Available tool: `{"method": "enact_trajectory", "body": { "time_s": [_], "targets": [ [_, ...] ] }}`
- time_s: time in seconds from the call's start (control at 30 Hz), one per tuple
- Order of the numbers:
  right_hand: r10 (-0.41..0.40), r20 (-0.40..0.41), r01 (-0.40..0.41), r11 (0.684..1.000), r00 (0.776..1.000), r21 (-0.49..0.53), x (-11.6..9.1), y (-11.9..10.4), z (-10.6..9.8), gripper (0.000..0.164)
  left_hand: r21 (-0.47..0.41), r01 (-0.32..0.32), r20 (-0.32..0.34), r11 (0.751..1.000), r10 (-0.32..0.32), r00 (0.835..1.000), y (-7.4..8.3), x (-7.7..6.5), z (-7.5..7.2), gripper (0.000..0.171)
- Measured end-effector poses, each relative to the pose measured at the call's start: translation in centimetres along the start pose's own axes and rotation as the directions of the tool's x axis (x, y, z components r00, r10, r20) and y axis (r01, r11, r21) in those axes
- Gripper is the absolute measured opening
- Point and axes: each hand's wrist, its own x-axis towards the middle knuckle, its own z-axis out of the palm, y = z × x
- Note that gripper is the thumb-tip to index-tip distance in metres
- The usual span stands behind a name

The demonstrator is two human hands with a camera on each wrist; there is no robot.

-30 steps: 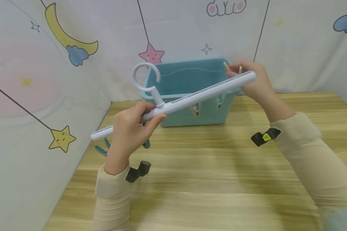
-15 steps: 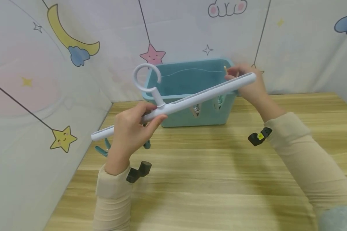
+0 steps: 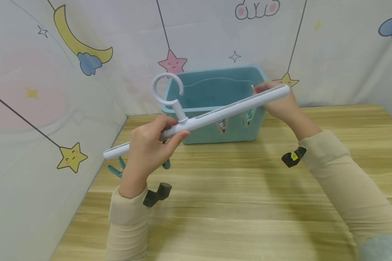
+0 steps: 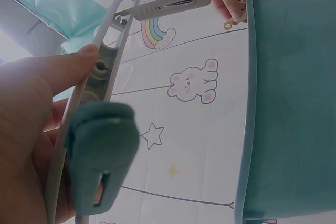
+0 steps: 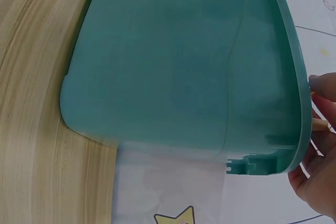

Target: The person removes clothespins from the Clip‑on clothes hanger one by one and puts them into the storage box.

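Note:
My left hand (image 3: 147,146) grips a white clothes hanger (image 3: 240,107) beside the base of its round hook, thumb along the near side. Several clips hang below its bar, among them a teal clip (image 4: 102,156) and a grey clip (image 4: 173,6). Behind the hanger's raised right end, my right hand (image 3: 282,105) pinches a small wooden clothespin (image 3: 253,88) at the right side of a teal basket (image 3: 202,136). The right wrist view shows those fingertips (image 5: 315,85) right at the basket's rim. The hanger partly hides this hand in the head view.
The basket stands at the back of a wood-grain table (image 3: 235,203), close to a printed cloth backdrop (image 3: 209,40). A thin pale line (image 3: 215,78) runs across its inner back wall. Another cloth side (image 3: 26,174) borders the table on the left.
My right hand has come down and slightly left at the basket's right side, with the clothespin in its fingers. The left hand and hanger have hardly moved.

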Motion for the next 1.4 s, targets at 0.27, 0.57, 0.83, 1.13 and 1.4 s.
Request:
{"method": "enact_trajectory", "body": {
  "time_s": [0.27,0.57,0.83,1.13,1.4],
  "targets": [
    [0.018,0.063,-0.015,0.998,0.998,-0.053,-0.1,0.3,0.0,0.051,-0.002,-0.002,0.008,1.0,0.002,1.0,0.1,-0.1,0.1,0.052],
    [-0.005,0.056,0.009,0.997,0.998,-0.071,-0.4,0.7,-0.1,0.04,0.013,0.0,0.01,1.0,0.0,1.0,0.2,-0.1,0.3,0.057],
    [-0.19,-0.081,0.186,0.981,0.978,-0.053,-2.5,0.9,-0.5,0.024,0.008,-0.008,0.0,1.0,0.008,1.0,0.1,-0.1,0.4,0.055],
    [-0.352,-0.202,0.347,0.936,0.914,-0.058,-5.7,-0.7,-1.6,0.017,0.007,-0.012,0.002,1.0,0.012,1.0,0.2,0.1,0.4,0.059],
    [-0.338,-0.24,0.365,0.928,0.91,0.073,-7.4,-1.6,-2.0,0.018,-0.006,-0.007,0.002,1.0,0.007,1.0,0.1,0.0,0.6,0.055]
  ]
}}
